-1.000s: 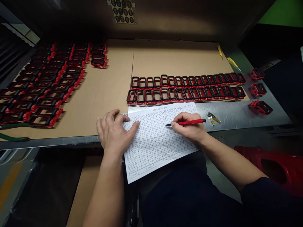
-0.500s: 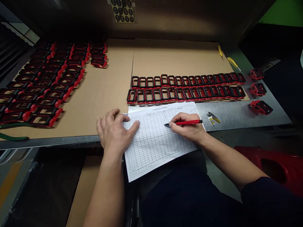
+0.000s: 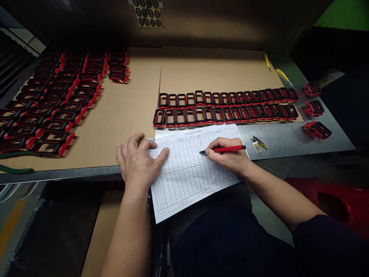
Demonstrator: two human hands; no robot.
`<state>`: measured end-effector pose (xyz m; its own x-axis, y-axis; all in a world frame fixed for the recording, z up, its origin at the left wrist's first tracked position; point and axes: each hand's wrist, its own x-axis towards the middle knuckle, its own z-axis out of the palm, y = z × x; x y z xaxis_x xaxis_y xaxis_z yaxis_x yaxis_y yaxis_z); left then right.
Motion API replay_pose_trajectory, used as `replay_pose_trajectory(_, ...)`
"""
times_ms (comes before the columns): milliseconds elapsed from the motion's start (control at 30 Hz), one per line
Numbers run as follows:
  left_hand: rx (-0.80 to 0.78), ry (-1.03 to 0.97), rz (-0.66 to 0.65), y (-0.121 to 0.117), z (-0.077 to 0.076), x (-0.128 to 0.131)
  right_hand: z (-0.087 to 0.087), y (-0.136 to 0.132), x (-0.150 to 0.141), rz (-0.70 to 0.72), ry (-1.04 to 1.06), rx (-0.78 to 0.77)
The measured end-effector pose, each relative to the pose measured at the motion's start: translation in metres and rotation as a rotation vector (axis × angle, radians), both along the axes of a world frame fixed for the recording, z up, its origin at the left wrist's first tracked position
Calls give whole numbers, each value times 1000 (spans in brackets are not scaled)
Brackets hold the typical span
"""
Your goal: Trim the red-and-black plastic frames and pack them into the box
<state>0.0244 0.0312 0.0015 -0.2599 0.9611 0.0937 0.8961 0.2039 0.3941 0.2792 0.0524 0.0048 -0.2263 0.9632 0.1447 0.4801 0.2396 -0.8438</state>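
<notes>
A printed paper form with a fine grid lies over the table's front edge, its lower part hanging past it. My left hand rests with fingers spread on the form's left edge and the cardboard beside it, thumb on the paper. My right hand is closed around a red pen, whose dark tip is at the upper right part of the grid. Whether the tip touches the paper I cannot tell. Two rows of red-and-black plastic frames stand just beyond the form.
More red-and-black frames fill the left of the cardboard sheet. Green-handled pliers lie at the left edge. Small cutters lie right of the form. Yellow-handled tools and three red parts are farther right. A red stool stands below.
The view has shifted very slightly. Both hands, the pen and the form keep almost the same positions.
</notes>
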Motion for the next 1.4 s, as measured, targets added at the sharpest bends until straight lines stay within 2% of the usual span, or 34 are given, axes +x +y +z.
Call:
replay_pose_trajectory(133, -1, -6, 0, 0, 0, 1, -1, -1, 0, -61, 76, -30)
replay_pose_trajectory(233, 1, -4, 3, 1, 1, 1, -3, 5, 3, -133, 243, -72)
replay_pose_trajectory(367, 0, -3, 4, 1, 2, 2, -3, 23, 11, -103, 546, -330)
replay_pose_trajectory(467, -1, -1, 5, 1, 3, 3, 1, 29, 16, -15, 611, -479)
replay_pose_trajectory(567, -8, 3, 4, 1, 3, 3, 0, 25, 16, -11, 605, -390)
replay_pose_trajectory(667, -8, 10, 3, 1, 3, 2, -4, 22, 18, -111, 716, -285)
replay_pose_trajectory(767, -6, 19, 4, 2, 2, 2, -5, 25, 24, -187, 875, -335)
replay_pose_trajectory(867, -3, 24, 2, 1, 2, 1, -4, 28, 27, -186, 940, -388)
replay_pose_trajectory(1100, 2, 7, -4, 1, 2, 1, -7, 21, 18, -150, 862, -278)
replay_pose_trajectory(1400, 23, -12, -18, 1, 3, 1, -8, 20, 21, -105, 705, -236)
